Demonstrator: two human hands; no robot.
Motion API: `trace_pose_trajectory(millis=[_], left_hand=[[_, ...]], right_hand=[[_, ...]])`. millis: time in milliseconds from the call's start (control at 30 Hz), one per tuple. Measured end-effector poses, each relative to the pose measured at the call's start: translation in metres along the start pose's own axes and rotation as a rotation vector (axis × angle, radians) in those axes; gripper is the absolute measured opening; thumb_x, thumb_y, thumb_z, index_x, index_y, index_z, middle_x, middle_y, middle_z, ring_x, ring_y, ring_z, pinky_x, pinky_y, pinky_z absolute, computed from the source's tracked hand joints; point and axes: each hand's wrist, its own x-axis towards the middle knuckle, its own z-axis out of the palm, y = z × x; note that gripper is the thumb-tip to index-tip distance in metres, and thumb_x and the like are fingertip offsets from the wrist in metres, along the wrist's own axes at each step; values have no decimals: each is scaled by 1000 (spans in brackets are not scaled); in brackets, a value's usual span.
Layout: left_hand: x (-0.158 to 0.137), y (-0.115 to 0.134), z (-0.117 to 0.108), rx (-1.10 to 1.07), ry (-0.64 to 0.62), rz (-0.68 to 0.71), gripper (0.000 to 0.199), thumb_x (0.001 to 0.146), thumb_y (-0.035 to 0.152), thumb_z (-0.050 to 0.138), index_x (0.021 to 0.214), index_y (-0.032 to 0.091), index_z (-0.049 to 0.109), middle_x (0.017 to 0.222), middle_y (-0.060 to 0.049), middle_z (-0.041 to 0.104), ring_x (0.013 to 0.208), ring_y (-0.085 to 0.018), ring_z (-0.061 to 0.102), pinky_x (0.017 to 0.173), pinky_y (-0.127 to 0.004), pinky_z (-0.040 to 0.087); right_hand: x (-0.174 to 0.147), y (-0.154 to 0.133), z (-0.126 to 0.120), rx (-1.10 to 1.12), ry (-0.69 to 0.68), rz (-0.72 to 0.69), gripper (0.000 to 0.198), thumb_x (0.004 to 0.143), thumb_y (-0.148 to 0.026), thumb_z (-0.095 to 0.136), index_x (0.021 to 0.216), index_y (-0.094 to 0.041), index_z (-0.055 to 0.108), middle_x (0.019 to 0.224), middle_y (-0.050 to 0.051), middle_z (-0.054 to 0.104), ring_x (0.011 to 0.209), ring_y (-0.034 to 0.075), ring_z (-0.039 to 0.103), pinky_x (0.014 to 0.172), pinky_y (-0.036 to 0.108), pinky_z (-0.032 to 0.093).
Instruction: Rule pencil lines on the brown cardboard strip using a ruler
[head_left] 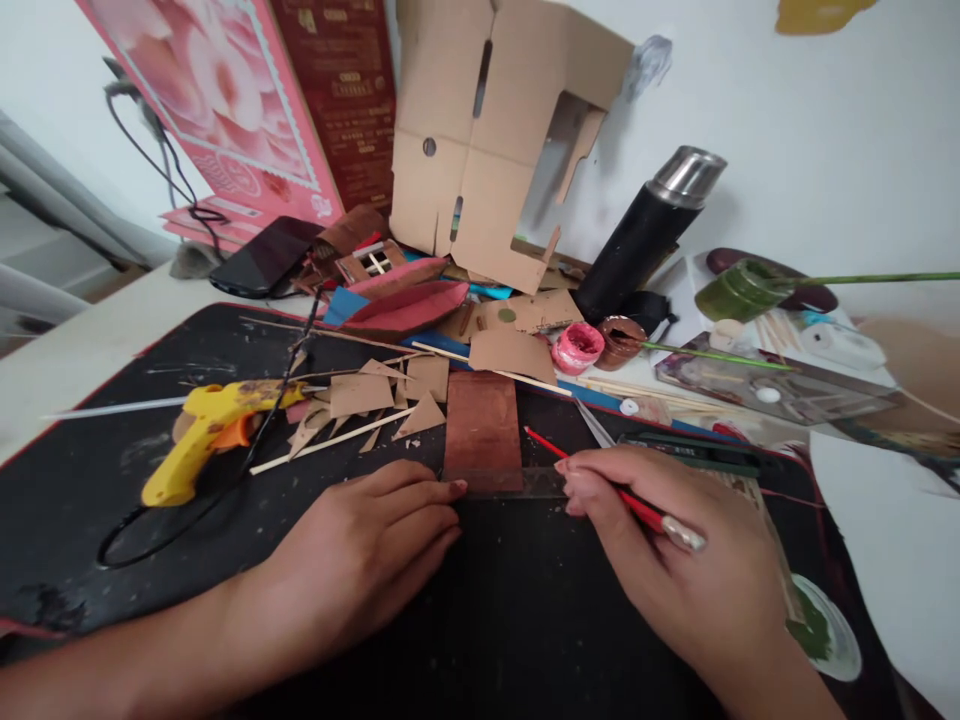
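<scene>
Brown card [484, 425] between (and beyond) hands [356, 550]

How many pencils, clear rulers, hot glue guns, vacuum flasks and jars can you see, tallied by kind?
Red pencil: 1
Clear ruler: 1
Yellow hot glue gun: 1
Black vacuum flask: 1
Pink jar, brown jar, green jar: 3
Total: 7

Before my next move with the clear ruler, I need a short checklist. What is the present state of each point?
1. Clear ruler lies across the brown sheet: ok, at its near end.
2. Left-hand grip touches the ruler: ok, fingertips at its left end.
3. Right-hand grip holds the slim red tool: ok.
4. Tool tip over the sheet: not ok, right of its edge.
5. Yellow glue gun apart from the sheet: ok.
6. Glue gun cool: cannot tell.
</scene>
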Motion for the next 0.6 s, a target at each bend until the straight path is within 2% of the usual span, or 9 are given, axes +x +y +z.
trace_pose_trajectory(millis=[33, 133, 200, 367, 600], left_hand=[[0, 0, 0, 1, 3, 2, 23, 111, 16, 57, 104, 14, 78, 113, -9, 86, 101, -24, 81, 88, -36, 70], [0, 0, 0, -4, 9, 8, 23, 111, 16, 56, 104, 14, 78, 110, -9, 86, 99, -24, 81, 89, -37, 70], [1, 0, 0, -11, 11, 9, 22, 111, 15, 57, 104, 15, 78, 109, -9, 85, 99, -23, 81, 89, -37, 70], [1, 0, 1, -22, 25, 9, 21, 109, 15, 58, 103, 15, 78, 108, -9, 85, 99, -23, 81, 88, -35, 70], [0, -1, 2, -37, 24, 5, 18, 108, 14, 60, 104, 15, 78, 109, -9, 85, 100, -22, 81, 88, -35, 70]], right_hand=[[-1, 2, 2, -4, 33, 0, 19, 111, -27, 64, 98, -25, 76, 79, 0, 83, 67, 20, 78, 71, 30, 59], [-3, 10, 8, -26, 17, 37, 25, 113, -34, 63, 94, -25, 76, 75, -1, 81, 66, 19, 77, 66, 29, 54], [-2, 14, 11, -18, -34, 77, 30, 114, -35, 61, 89, -24, 75, 73, -1, 79, 65, 18, 76, 63, 29, 50], [1, 15, 15, 75, -167, 159, 29, 113, -35, 62, 90, -23, 76, 74, -2, 77, 65, 17, 74, 65, 28, 49], [1, 12, 15, 180, -123, 207, 35, 114, -39, 59, 85, -24, 73, 72, -1, 76, 65, 17, 73, 64, 28, 53]])
